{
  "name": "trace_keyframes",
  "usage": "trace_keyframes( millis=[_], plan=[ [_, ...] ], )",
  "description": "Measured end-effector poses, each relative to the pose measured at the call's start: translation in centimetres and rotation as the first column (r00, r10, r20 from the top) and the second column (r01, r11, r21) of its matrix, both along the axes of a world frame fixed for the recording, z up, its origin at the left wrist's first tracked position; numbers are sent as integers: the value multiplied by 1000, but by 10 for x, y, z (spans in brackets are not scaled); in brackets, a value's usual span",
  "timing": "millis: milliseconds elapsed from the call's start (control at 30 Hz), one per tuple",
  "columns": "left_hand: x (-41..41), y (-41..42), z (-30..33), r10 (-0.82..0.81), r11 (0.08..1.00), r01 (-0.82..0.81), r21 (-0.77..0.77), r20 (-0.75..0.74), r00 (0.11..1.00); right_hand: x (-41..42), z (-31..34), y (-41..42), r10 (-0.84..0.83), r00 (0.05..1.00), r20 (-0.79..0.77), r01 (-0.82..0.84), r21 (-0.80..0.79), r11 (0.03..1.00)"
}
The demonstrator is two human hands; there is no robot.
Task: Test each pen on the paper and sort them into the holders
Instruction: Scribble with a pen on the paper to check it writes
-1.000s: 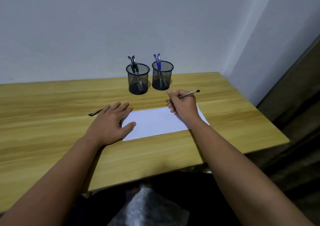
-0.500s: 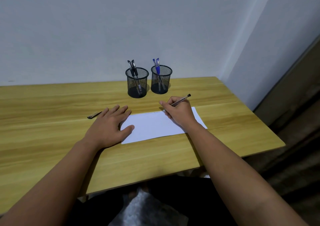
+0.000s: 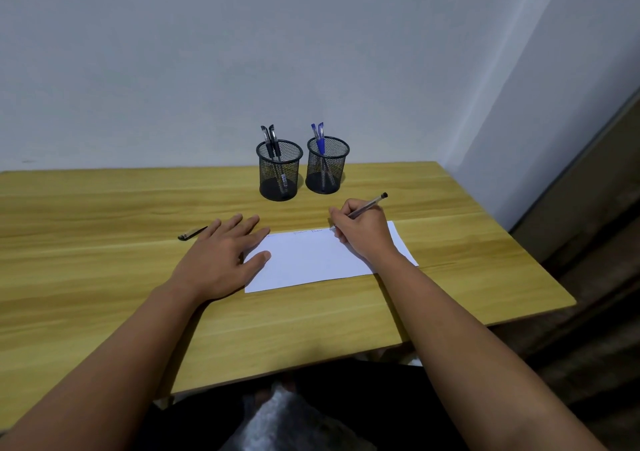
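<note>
A white sheet of paper (image 3: 311, 260) lies on the wooden desk (image 3: 104, 270). My right hand (image 3: 363, 232) grips a clear pen (image 3: 369, 204) with a dark cap end, its tip down at the paper's far edge beside faint scribbles. My left hand (image 3: 221, 256) lies flat, fingers spread, pinning the paper's left side. Behind stand two black mesh holders: the left holder (image 3: 279, 171) has black pens, the right holder (image 3: 327, 166) has blue pens. A loose dark pen (image 3: 190, 234) lies on the desk left of my left hand.
The desk meets a pale wall (image 3: 242, 52) at the back. Its right edge (image 3: 512, 236) drops to a dark floor. My lap shows below the near edge.
My right hand has slid slightly left along the paper's far edge with the pen tip down. The view has tilted a little; my left hand stays on the paper.
</note>
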State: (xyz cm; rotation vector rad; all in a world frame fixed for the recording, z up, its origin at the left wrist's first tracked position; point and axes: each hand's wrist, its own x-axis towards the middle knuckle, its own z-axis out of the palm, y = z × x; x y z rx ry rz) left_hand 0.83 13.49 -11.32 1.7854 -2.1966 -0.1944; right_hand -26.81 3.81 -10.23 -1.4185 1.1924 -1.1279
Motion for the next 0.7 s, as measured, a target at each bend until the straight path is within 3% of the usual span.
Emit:
trace_keyframes(
  millis=[700],
  plan=[
    [-1, 1, 1, 0, 1000, 0, 9, 2, 1000, 0, 1, 2, -47, 998, -50, 46, -24, 999]
  ],
)
